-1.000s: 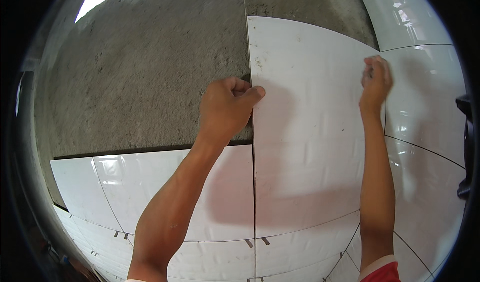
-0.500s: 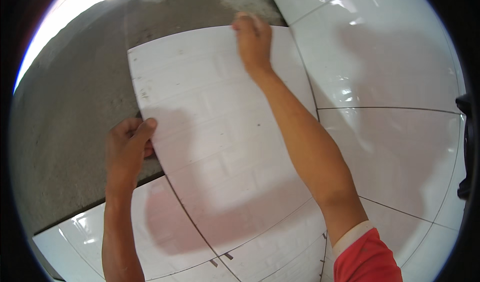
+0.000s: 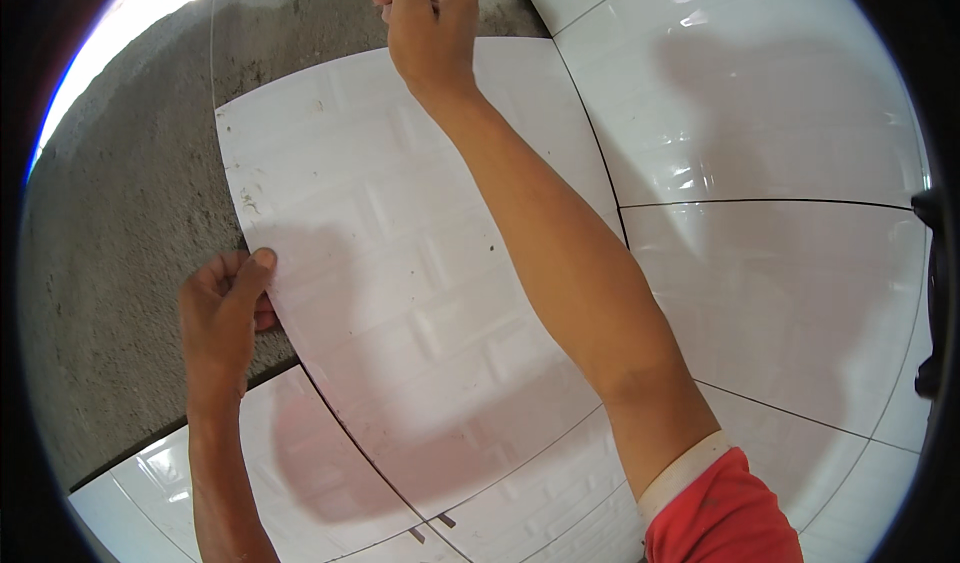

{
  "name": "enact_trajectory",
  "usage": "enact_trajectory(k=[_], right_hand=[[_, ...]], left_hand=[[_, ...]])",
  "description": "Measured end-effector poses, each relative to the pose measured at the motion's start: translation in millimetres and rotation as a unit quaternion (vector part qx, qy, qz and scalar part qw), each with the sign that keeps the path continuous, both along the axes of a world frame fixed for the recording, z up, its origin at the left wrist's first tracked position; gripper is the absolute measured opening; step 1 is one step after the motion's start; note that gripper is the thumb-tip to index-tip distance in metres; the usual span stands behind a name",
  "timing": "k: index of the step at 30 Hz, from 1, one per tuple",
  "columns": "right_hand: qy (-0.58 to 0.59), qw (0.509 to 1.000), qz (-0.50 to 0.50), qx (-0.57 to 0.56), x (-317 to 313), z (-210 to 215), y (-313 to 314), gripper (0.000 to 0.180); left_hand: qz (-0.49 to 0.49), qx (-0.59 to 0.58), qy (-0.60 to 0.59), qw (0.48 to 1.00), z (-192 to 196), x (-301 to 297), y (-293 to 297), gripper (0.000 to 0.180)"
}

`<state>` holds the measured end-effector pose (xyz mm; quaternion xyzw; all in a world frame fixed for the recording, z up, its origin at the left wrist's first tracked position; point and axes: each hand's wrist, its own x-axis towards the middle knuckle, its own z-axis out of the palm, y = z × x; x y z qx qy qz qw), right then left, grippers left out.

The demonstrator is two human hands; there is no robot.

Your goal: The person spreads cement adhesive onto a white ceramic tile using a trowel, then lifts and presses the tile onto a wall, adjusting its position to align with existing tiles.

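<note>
A large white tile (image 3: 400, 203) with a faint raised brick-like pattern lies in front of me, its left edge marked with small dirt specks. My left hand (image 3: 225, 298) pinches that left edge, thumb on top and fingers curled beneath. Beyond the tile's far edge, my right hand (image 3: 432, 28) is raised over the grey cement surface with its fingers curled in. Whether anything sits inside those fingers is hidden. The right forearm crosses above the tile.
Rough grey cement (image 3: 120, 263) spreads along the left and far sides. Glossy white wall tiles (image 3: 770, 293) stand on the right. Nearer me are laid tiles (image 3: 320, 443), with small dark spacers (image 3: 446, 520) at a joint. A thin line runs up at the far left.
My right hand has left the tile's far edge, moving farther away and left over the cement. The left hand keeps its grip on the tile while the view has shifted slightly.
</note>
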<state>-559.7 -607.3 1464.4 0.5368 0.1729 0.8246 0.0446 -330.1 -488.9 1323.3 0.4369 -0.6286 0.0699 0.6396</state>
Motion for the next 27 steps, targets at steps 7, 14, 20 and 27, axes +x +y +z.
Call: enact_trajectory(k=[7,14,20,27], right_hand=[[-0.028,0.998,-0.052,-0.017,15,2,-27,0.033],[0.043,0.998,0.008,0.047,10,-7,16,0.034],[0.106,0.993,0.045,0.018,53,3,48,0.033],[0.13,0.987,0.085,0.04,92,5,31,0.03]], left_hand=[[0.009,-0.011,0.003,1.0,-1,0,1,0.044],[-0.001,-0.019,-0.008,1.0,0,7,-4,0.033],[0.023,-0.016,-0.018,0.999,11,13,-3,0.027],[0.021,0.004,-0.007,1.0,12,21,-2,0.029]])
